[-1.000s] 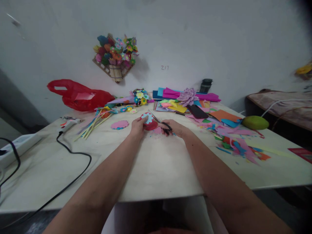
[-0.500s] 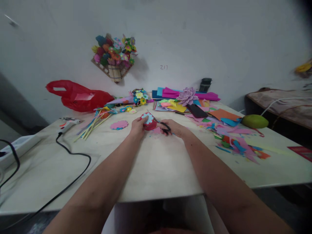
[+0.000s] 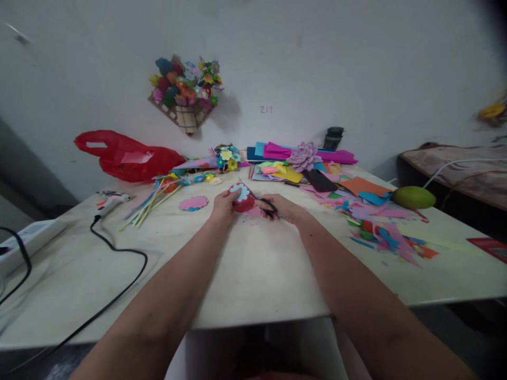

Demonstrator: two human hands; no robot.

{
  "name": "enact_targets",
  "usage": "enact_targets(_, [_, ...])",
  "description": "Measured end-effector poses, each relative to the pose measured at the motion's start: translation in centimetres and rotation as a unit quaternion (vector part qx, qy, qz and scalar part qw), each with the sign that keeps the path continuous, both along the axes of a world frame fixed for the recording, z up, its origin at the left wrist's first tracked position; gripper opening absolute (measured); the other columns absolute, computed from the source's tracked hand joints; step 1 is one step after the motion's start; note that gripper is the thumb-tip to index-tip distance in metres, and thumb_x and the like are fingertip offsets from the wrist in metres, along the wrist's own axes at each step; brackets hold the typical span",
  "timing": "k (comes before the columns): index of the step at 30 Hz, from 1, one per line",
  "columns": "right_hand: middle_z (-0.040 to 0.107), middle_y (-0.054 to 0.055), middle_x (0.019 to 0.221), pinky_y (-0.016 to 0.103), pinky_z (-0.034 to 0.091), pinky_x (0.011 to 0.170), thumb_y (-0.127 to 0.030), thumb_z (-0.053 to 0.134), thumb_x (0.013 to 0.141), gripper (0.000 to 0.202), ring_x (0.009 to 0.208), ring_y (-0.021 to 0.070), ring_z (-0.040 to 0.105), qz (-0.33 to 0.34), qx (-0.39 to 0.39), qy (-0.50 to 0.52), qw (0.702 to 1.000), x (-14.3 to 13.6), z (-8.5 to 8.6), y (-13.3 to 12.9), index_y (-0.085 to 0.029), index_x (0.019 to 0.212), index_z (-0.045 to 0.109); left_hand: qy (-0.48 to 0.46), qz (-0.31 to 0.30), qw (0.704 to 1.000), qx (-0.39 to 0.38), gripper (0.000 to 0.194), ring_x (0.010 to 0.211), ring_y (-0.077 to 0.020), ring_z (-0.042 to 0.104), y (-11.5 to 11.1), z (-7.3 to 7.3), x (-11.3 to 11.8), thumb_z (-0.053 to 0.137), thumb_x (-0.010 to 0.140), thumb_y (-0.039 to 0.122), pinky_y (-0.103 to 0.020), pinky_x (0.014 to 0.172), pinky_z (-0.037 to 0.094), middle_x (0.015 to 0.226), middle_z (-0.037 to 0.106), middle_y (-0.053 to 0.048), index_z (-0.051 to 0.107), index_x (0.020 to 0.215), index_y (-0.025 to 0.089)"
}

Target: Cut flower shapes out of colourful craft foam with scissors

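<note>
Over the middle of the table, my left hand (image 3: 224,205) pinches a light blue scalloped flower cutout (image 3: 240,194) together with a red sheet (image 3: 244,205) behind it. Black-handled scissors (image 3: 270,207) are in my right hand (image 3: 279,206), its fingers wrapped round the loops. The blades point up and left, along the right edge of the blue flower and the red sheet. Whether the blades are parted is too small to tell. Pink scraps lie just under the hands. To the left rests a pink scalloped cutout (image 3: 193,202) with a bit of blue beneath it.
Left of me are a glue gun (image 3: 113,203) with a black cord, a power strip (image 3: 31,240), thin strips (image 3: 148,203) and a red plastic bag (image 3: 130,158). Rightward lie a phone (image 3: 320,180), coloured scraps (image 3: 390,237) and a green mango-like fruit (image 3: 414,197). Coloured sheets (image 3: 277,152) line the wall.
</note>
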State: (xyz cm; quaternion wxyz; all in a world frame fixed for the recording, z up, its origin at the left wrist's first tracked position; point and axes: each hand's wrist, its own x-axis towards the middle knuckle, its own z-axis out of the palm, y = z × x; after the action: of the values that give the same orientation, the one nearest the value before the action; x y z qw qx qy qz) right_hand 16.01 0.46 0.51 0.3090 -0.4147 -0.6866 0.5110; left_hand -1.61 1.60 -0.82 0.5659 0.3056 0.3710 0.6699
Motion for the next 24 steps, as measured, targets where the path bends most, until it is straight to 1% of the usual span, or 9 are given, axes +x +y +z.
enact_targets(4, [0.057, -0.002, 0.053, 0.018, 0.024, 0.033, -0.036, 0.060, 0.088, 0.027, 0.037, 0.0053, 0.044, 0.004, 0.011, -0.002, 1.000, 0.01, 0.08, -0.11, -0.016, 0.070, 0.055, 0.004, -0.005, 1.000, 0.002, 0.003, 0.059, -0.0132, 0.064, -0.06, 0.02, -0.03, 0.071, 0.071, 0.007, -0.026, 0.064, 0.055, 0.069, 0.070, -0.007, 0.068, 0.073, 0.008])
enact_targets(10, [0.055, -0.004, 0.054, 0.018, 0.024, 0.034, -0.040, 0.060, 0.086, 0.028, 0.038, 0.0051, 0.044, 0.008, 0.018, -0.020, 1.000, 0.05, -0.16, 0.13, -0.017, 0.071, 0.053, 0.001, -0.007, 1.000, 0.007, 0.013, 0.057, -0.0128, 0.064, 0.09, -0.10, -0.13, 0.078, 0.066, 0.009, -0.024, 0.060, 0.056, 0.066, 0.070, -0.006, 0.067, 0.073, 0.009])
enact_targets(13, [0.054, -0.004, 0.054, 0.018, 0.024, 0.034, -0.040, 0.059, 0.086, 0.028, 0.039, 0.0051, 0.044, 0.013, 0.015, -0.029, 0.999, 0.07, -0.20, 0.20, -0.017, 0.073, 0.052, 0.001, -0.008, 1.000, 0.008, 0.011, 0.057, -0.0126, 0.063, 0.16, -0.14, -0.17, 0.077, 0.066, 0.009, -0.024, 0.059, 0.055, 0.066, 0.070, -0.006, 0.067, 0.072, 0.009])
enact_targets(18, [0.053, -0.004, 0.055, 0.019, 0.026, 0.037, -0.041, 0.060, 0.085, 0.028, 0.041, 0.0058, 0.044, 0.010, 0.012, -0.036, 0.999, 0.09, -0.02, 0.03, -0.017, 0.073, 0.052, 0.007, -0.011, 1.000, 0.012, 0.007, 0.058, -0.0135, 0.063, 0.26, -0.18, -0.33, 0.072, 0.068, 0.008, -0.025, 0.060, 0.055, 0.069, 0.071, -0.007, 0.069, 0.073, 0.009])
enact_targets(24, [0.052, -0.004, 0.054, 0.020, 0.026, 0.038, -0.040, 0.060, 0.084, 0.027, 0.041, 0.0059, 0.042, 0.012, -0.003, -0.027, 1.000, 0.11, -0.09, 0.05, -0.017, 0.072, 0.052, 0.038, -0.021, 0.999, 0.015, 0.014, 0.059, -0.0155, 0.064, 0.55, -0.43, -0.67, 0.078, 0.064, 0.013, -0.028, 0.060, 0.055, 0.069, 0.071, -0.007, 0.069, 0.075, 0.009])
